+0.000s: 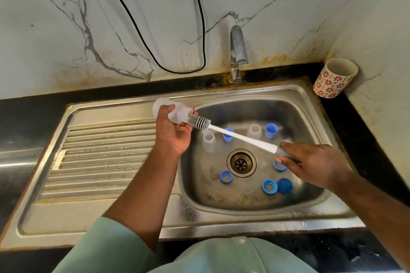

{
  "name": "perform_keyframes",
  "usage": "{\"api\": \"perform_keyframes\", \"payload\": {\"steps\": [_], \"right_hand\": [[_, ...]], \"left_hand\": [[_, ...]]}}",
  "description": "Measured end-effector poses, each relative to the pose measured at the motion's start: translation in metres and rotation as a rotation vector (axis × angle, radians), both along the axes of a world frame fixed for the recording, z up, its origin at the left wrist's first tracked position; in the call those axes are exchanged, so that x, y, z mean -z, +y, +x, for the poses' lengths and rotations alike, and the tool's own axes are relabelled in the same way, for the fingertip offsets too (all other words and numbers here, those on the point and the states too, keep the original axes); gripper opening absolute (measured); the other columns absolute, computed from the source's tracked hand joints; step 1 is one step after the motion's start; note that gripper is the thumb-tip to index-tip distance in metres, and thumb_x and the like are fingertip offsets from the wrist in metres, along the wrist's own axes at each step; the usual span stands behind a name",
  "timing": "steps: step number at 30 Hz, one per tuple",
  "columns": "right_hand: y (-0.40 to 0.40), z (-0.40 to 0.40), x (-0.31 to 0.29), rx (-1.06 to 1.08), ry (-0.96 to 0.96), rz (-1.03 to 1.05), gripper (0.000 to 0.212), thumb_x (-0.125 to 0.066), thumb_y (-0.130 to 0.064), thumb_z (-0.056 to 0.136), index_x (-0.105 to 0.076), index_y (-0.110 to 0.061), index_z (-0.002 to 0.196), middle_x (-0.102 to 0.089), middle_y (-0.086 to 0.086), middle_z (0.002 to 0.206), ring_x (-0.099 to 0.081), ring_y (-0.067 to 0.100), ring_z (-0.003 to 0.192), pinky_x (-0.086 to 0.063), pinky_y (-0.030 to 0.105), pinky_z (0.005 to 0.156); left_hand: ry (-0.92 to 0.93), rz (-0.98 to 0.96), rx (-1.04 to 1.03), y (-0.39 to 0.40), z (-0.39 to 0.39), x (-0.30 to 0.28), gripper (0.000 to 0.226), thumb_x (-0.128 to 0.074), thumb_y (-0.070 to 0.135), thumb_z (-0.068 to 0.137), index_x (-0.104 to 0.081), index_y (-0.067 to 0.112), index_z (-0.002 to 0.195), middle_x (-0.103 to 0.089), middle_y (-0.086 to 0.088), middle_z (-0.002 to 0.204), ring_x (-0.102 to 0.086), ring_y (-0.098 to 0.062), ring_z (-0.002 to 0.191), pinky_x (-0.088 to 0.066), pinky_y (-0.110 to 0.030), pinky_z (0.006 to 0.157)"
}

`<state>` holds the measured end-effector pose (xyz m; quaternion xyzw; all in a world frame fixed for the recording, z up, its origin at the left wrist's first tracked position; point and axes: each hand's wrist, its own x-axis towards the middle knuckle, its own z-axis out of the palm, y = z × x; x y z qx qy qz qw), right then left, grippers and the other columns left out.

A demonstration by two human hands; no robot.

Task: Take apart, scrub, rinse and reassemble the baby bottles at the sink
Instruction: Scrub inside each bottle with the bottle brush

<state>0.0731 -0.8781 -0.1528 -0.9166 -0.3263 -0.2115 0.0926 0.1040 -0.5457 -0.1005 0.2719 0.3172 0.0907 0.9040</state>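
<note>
Over the sink (pixel 310 99), scrubbing is in hand: the left hand (pixel 173 135) grips a clear bottle (pixel 170 111), far left of the basin; the right hand (pixel 315 162) grips the brush (pixel 233 132), bristles at its mouth. Next, I judge, push them inside.

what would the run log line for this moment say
step: scrub | left hand: holds bottle | right hand: holds brush, bristles at bottle mouth | sink: loose parts | tap: no water seen

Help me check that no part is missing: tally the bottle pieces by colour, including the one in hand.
Blue pieces, all in the basin: 6
Clear bottles, two in the basin, one held by the left hand: 3
Total: 9
Anything under the right hand is hidden.
</note>
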Motion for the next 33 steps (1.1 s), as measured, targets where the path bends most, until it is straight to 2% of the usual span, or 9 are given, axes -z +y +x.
{"api": "perform_keyframes", "payload": {"steps": [4,6,11,14,16,18,23,28,33], "right_hand": [[0.002,0.008,-0.007,0.006,0.014,-0.030,0.059,-0.032,-0.057,0.093,-0.071,-0.015,0.102,-0.068,-0.004,0.069,-0.059,0.016,0.043,-0.050,0.027,0.039],[0.013,0.010,-0.015,0.024,-0.027,-0.037,0.053,-0.037,-0.052,0.091,-0.072,-0.014,0.103,-0.067,-0.002,0.069,-0.059,0.018,0.044,-0.047,0.026,0.038],[0.053,0.012,-0.030,0.247,0.028,-0.007,0.039,-0.047,-0.044,0.096,-0.064,-0.017,0.118,-0.063,0.008,0.081,-0.061,0.028,0.073,-0.052,0.037,0.060],[0.051,0.014,-0.032,0.164,-0.005,-0.041,0.044,-0.042,-0.048,0.095,-0.068,-0.015,0.110,-0.064,0.004,0.072,-0.062,0.024,0.063,-0.048,0.029,0.049],[0.039,0.021,-0.036,0.098,0.004,-0.024,0.051,-0.038,-0.052,0.093,-0.069,-0.014,0.104,-0.066,0.004,0.069,-0.064,0.024,0.057,-0.049,0.028,0.045],[0.031,0.029,-0.040,0.063,0.002,-0.019,0.055,-0.033,-0.055,0.095,-0.069,-0.014,0.100,-0.067,0.004,0.070,-0.064,0.024,0.056,-0.051,0.030,0.047],[0.037,0.024,-0.029,0.051,0.479,0.014,0.070,-0.014,-0.074,0.085,-0.061,-0.025,0.100,-0.058,-0.008,0.066,-0.057,0.011,0.055,-0.051,0.032,0.054],[0.038,0.018,-0.029,0.057,0.362,-0.006,0.065,-0.016,-0.067,0.089,-0.061,-0.024,0.108,-0.056,-0.008,0.066,-0.053,0.013,0.054,-0.047,0.030,0.051],[0.035,0.011,-0.030,0.063,0.567,-0.021,0.074,-0.018,-0.077,0.078,-0.054,-0.025,0.118,-0.064,-0.006,0.082,-0.061,0.012,0.069,-0.055,0.036,0.067]], "left_hand": [[-0.021,0.029,0.056,-0.002,0.000,0.003,0.069,-0.063,0.013,0.080,-0.033,0.016,0.142,-0.048,-0.023,0.128,-0.061,-0.036,0.105,-0.058,-0.048,0.081],[-0.046,0.063,0.140,-0.009,-0.003,0.002,0.062,-0.058,0.014,0.084,-0.034,0.014,0.142,-0.049,-0.022,0.121,-0.063,-0.034,0.099,-0.058,-0.048,0.082],[-0.044,0.078,0.280,-0.022,-0.006,-0.005,0.048,-0.056,0.024,0.090,-0.042,0.011,0.134,-0.056,-0.020,0.108,-0.064,-0.034,0.096,-0.056,-0.052,0.083],[-0.023,0.062,0.245,-0.015,-0.003,-0.010,0.060,-0.066,0.043,0.084,-0.046,0.013,0.131,-0.058,-0.020,0.107,-0.065,-0.031,0.092,-0.056,-0.053,0.080],[-0.044,0.048,0.229,-0.010,-0.003,-0.011,0.069,-0.069,0.044,0.079,-0.043,0.013,0.135,-0.056,-0.020,0.110,-0.064,-0.031,0.092,-0.057,-0.052,0.079],[-0.061,0.064,0.256,-0.015,-0.008,-0.009,0.057,-0.064,0.037,0.087,-0.042,0.015,0.134,-0.054,-0.019,0.110,-0.064,-0.031,0.092,-0.057,-0.050,0.079],[-0.131,0.051,0.283,-0.011,-0.008,-0.009,0.053,-0.065,0.026,0.079,-0.044,0.013,0.126,-0.054,-0.016,0.098,-0.062,-0.029,0.084,-0.057,-0.050,0.077],[-0.106,0.047,0.260,-0.019,-0.006,-0.008,0.040,-0.058,0.027,0.079,-0.047,0.012,0.115,-0.053,-0.011,0.087,-0.056,-0.024,0.075,-0.055,-0.037,0.068],[-0.177,0.010,0.209,-0.010,-0.003,-0.014,0.047,-0.060,0.026,0.071,-0.046,0.011,0.113,-0.053,-0.010,0.080,-0.055,-0.022,0.066,-0.051,-0.032,0.063]]}}
